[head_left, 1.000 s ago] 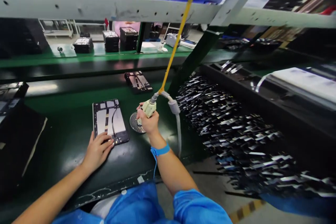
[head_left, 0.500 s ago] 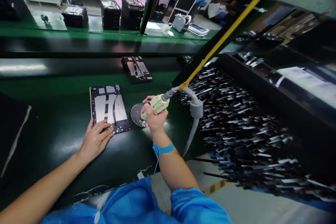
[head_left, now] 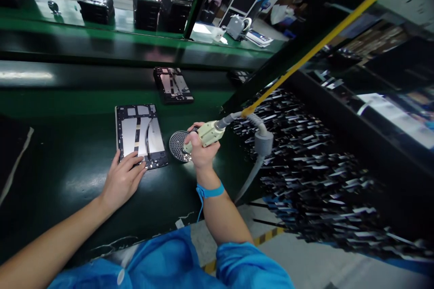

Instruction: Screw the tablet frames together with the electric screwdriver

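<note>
Right hand (head_left: 200,152): fingers closed round a cream electric screwdriver (head_left: 207,133), tip down over a round perforated dish (head_left: 178,146) on the dark green counter (head_left: 68,162). A yellow cord (head_left: 325,38) and grey hose (head_left: 256,162) run from the tool's rear.

Left hand (head_left: 122,179): fingers spread flat, gripping nothing, tips pressing the near edge of an opened tablet chassis (head_left: 139,135) lying just left of the dish.

Second chassis (head_left: 172,84): farther back on the counter.
</note>
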Demonstrator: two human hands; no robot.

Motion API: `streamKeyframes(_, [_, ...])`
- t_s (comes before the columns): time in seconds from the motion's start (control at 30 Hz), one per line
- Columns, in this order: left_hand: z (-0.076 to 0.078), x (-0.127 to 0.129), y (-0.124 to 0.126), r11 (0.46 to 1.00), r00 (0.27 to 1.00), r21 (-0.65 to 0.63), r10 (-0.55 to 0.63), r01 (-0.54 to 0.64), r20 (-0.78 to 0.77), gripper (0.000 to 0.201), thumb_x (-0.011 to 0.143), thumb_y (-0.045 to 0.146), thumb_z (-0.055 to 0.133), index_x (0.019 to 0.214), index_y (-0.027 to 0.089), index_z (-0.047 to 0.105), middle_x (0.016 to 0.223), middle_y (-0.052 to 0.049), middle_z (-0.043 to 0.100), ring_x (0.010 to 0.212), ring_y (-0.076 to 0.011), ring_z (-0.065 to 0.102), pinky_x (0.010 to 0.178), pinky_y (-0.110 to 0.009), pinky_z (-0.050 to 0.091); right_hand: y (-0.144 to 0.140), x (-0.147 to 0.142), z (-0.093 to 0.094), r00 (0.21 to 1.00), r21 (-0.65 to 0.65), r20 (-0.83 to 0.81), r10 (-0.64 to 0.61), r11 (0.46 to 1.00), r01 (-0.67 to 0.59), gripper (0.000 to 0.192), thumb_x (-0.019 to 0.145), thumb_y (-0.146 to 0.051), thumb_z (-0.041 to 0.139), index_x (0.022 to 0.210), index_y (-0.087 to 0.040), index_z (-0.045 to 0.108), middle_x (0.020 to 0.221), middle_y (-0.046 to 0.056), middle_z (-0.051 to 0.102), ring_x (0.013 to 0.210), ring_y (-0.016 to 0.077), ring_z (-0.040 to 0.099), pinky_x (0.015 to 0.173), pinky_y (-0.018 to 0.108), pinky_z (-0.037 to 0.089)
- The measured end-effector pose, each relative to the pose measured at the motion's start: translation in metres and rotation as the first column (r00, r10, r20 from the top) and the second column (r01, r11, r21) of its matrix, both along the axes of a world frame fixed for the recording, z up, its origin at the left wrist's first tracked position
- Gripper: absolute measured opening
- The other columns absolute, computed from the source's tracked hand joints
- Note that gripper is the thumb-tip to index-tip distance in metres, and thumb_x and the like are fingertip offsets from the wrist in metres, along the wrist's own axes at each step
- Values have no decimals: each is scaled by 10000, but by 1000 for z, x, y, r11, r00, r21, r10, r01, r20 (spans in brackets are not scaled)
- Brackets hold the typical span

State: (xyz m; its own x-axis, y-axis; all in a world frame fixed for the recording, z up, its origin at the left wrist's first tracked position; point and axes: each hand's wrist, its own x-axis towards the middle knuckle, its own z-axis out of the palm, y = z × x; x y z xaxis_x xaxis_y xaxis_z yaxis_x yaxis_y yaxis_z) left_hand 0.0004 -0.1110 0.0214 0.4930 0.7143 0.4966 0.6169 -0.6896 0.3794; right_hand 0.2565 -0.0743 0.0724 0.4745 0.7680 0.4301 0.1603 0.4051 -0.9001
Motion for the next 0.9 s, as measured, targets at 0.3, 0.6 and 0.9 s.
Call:
streamKeyframes(0.3, [-2,-4,2,1000,1000,-14,-14,14,-25,200,1006,190,603,1146,224,742,1227,-86,743,1252,-282,665,1207,-607,348,-4,-2,-1,1000,-21,7,8,1000,-7,278,831,-382,748,1042,-226,656,816,-3,693,511,105,610,522,270,538])
streamKeyframes(0.6, [-3,-5,3,1000,1000,5,-20,20,-15,184,1006,202,619,1143,226,741,1221,-79,750,1242,-268,670,1211,-589,352,-2,-1,-6,999,-39,39,12,999,-10,268,844,-385,751,1041,-225,665,772,-13,676,515,115,617,539,276,540])
streamKeyframes(0.9, [-2,-4,4,1000,1000,-4,-19,19,11,178,1000,200,627,1121,214,758,1201,-78,759,1235,-261,676,1215,-587,356,-1,0,-7,999,-25,35,-12,1000,13,248,844,-360,750,1033,-227,663,854,3,702,520,101,619,539,269,548])
